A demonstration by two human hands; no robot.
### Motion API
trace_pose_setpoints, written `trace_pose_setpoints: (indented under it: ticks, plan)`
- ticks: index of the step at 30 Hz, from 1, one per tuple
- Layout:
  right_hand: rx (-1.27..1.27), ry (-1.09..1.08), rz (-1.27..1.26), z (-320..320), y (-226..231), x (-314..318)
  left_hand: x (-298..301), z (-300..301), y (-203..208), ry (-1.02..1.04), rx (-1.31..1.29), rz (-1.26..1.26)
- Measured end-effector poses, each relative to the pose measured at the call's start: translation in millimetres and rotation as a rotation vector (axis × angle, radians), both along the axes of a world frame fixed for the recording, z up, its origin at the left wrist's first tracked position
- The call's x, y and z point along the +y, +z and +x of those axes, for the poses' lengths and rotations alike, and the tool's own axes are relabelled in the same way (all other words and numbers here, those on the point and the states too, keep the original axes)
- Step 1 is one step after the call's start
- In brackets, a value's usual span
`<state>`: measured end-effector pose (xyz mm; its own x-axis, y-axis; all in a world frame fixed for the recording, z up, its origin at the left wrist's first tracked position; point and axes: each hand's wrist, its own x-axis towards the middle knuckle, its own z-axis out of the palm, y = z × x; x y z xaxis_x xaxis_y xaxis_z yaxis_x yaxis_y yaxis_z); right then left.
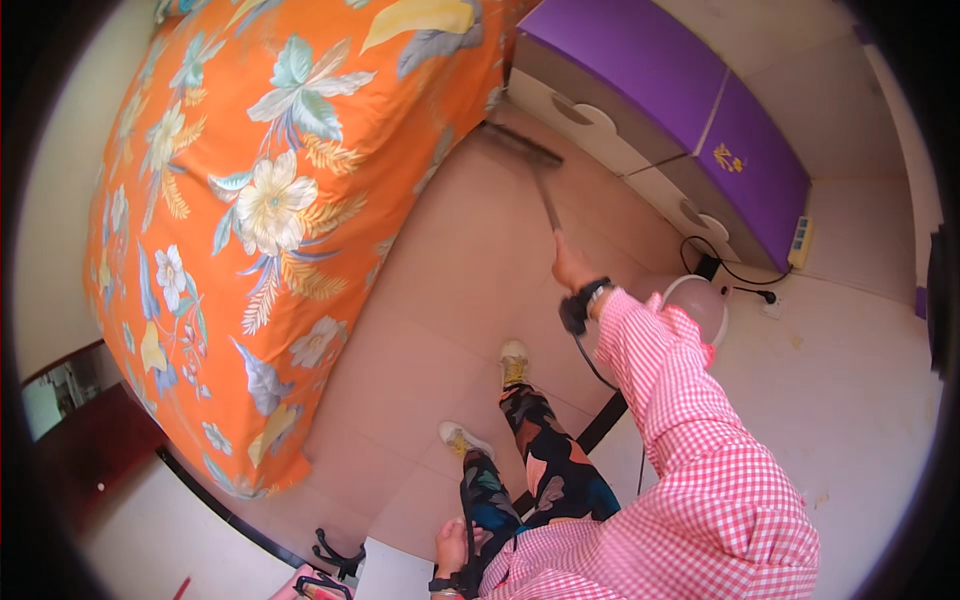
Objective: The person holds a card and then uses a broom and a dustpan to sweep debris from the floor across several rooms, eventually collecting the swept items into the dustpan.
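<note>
My right hand point(572, 267) is stretched forward over the floor and closed round the thin handle of a broom point(525, 147). Its long, narrow dark head rests on the floor between the bed and the purple cabinet. My left hand point(453, 548) is held low by my left thigh, its fingers curled; a thin dark strip runs up beside them, and what they hold cannot be made out. Both wrists carry dark bands. A cable trails from the one on my right wrist.
At left stands a bed under an orange floral cover point(270, 205). A purple-topped cabinet point(640, 60) lines the right wall, with a power strip point(799, 243) at its end. A round pinkish object point(700, 308) sits beyond my right forearm. Brownish tiles point(440, 290) cover the floor.
</note>
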<state>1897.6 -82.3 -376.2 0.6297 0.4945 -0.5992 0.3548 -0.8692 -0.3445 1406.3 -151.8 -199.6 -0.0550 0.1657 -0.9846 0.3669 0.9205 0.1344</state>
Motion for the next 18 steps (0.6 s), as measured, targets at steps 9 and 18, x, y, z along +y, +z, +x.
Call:
trace_pose_setpoints:
  ticks: [9, 18]
  plan:
    - [0.084, -0.04, -0.082, -25.1, -46.2, 82.5, -32.2, -5.8, -4.1, 0.312, -0.044, -0.009]
    - [0.327, 0.549, -0.185, -162.6, 6.6, -15.6, -20.4, 26.9, 2.5, 0.274, -0.029, 0.025]
